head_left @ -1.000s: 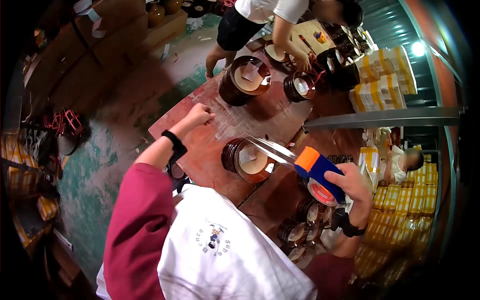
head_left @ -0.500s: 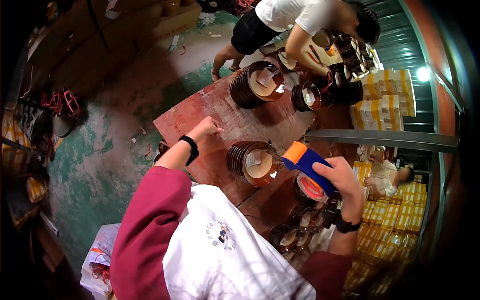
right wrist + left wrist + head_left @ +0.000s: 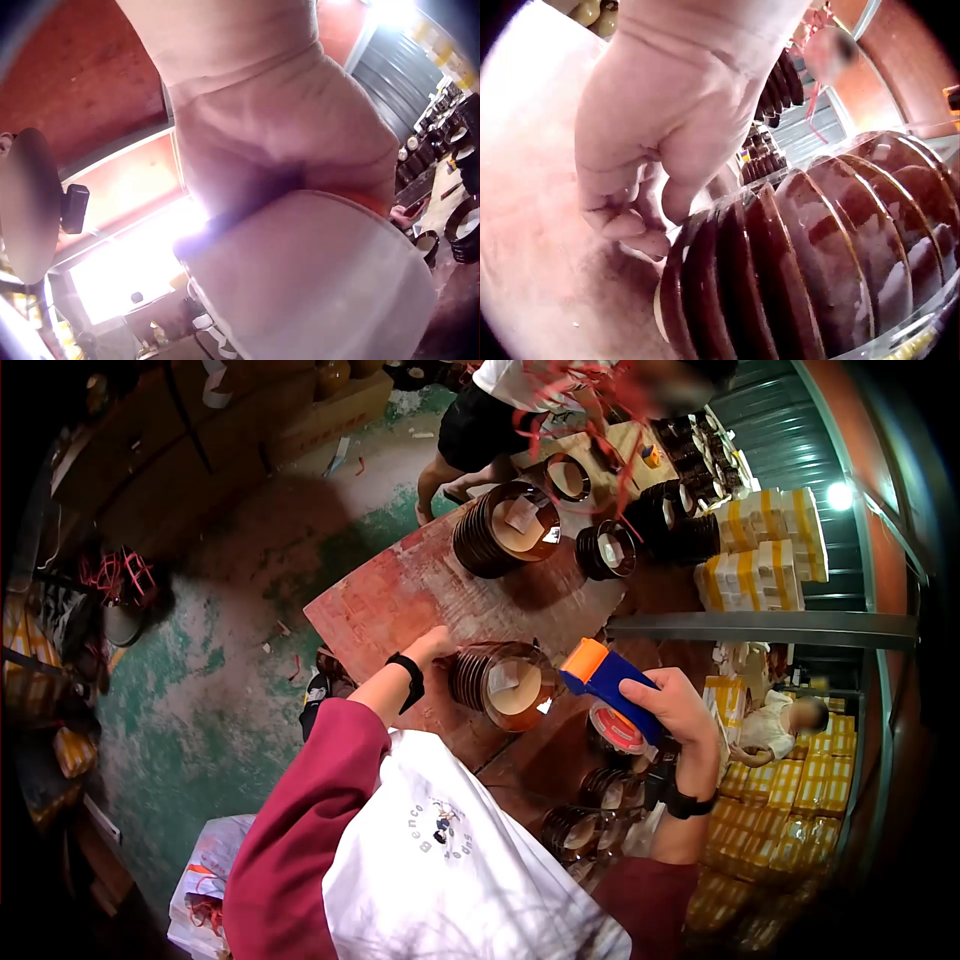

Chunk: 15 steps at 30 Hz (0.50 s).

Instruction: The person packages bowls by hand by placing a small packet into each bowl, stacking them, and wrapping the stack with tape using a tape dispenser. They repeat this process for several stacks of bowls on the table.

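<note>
My right hand (image 3: 672, 705) grips a blue and orange tape dispenser (image 3: 620, 685) with a roll of clear tape, held just right of a stack of brown bowls (image 3: 512, 688). In the right wrist view the side of the roll (image 3: 315, 277) fills the space below the palm. My left hand (image 3: 435, 645) is at the other end of the stack, fingers curled in and thumb at the lowest bowl. Seen from the left wrist, a clear tape strip (image 3: 735, 196) runs along the bowls (image 3: 795, 255) to those fingertips. A paper slip (image 3: 505, 677) lies in the top bowl.
On the reddish table (image 3: 370, 590), a larger bowl stack (image 3: 505, 530) and a smaller stack (image 3: 605, 550) stand farther off. Another person (image 3: 480, 440) with red straps works behind them. A metal beam (image 3: 760, 628) crosses at right; yellow-taped boxes (image 3: 790, 800) are piled beyond.
My left hand has come down and right, from over the table to the stack's base end. The dispenser has moved closer to the bowls. The other person has lifted red straps.
</note>
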### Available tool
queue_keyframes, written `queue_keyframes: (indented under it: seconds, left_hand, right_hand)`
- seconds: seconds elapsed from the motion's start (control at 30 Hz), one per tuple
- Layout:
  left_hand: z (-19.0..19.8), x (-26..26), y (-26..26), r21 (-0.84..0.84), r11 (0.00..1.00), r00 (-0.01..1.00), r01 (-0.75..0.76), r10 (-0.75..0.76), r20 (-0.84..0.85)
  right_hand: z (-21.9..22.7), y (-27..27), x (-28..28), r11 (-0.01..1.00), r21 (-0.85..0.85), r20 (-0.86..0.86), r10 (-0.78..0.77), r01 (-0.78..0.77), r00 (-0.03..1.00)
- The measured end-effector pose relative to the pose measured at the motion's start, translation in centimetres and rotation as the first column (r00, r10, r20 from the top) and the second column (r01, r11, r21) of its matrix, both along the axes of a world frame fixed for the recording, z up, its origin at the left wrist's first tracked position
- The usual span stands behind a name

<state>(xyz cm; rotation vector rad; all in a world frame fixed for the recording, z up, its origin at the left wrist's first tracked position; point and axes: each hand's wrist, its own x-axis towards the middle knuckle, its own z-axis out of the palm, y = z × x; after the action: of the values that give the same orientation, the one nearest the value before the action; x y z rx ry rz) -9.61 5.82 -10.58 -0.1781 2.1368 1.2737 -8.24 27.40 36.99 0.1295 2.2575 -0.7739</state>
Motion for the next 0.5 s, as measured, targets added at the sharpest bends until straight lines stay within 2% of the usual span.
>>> queue_keyframes:
  seconds: [0.13,0.23,0.33,0.37,0.43,0.5]
  left_hand:
    - [-0.4,-0.4,0.3,-0.021,1.0,1.0,-0.013,0.013,-0.029]
    - [-0.7,-0.4,0.1,-0.007,0.998,0.99,0.066,-0.067,-0.123]
    - [-2.3,-0.6,0.4,-0.015,0.998,0.995,0.068,-0.069,-0.072]
    - [-2.4,-0.1,0.4,-0.04,0.998,0.995,-0.048,0.044,-0.09]
    - [1.6,1.7,-0.3,-0.077,0.957,0.954,-0.279,0.267,-0.136]
    - [4.0,2.5,-0.8,0.049,0.957,0.942,-0.285,0.289,-0.171]
  right_hand:
    - [0.0,-0.1,0.6,0.999,-0.048,-0.012,-0.005,0.004,1.0]
    - [-0.6,0.6,0.7,0.996,-0.093,-0.025,0.007,-0.01,1.0]
    - [0.0,0.0,0.9,0.998,-0.06,-0.022,0.019,-0.02,1.0]
    - [-0.1,0.0,1.0,0.996,-0.08,-0.031,0.023,-0.025,0.999]
    - [-0.4,0.4,1.0,0.993,-0.114,-0.05,0.034,-0.04,0.998]
    - [-0.6,0.8,1.0,0.995,-0.096,-0.046,0.037,-0.041,0.998]
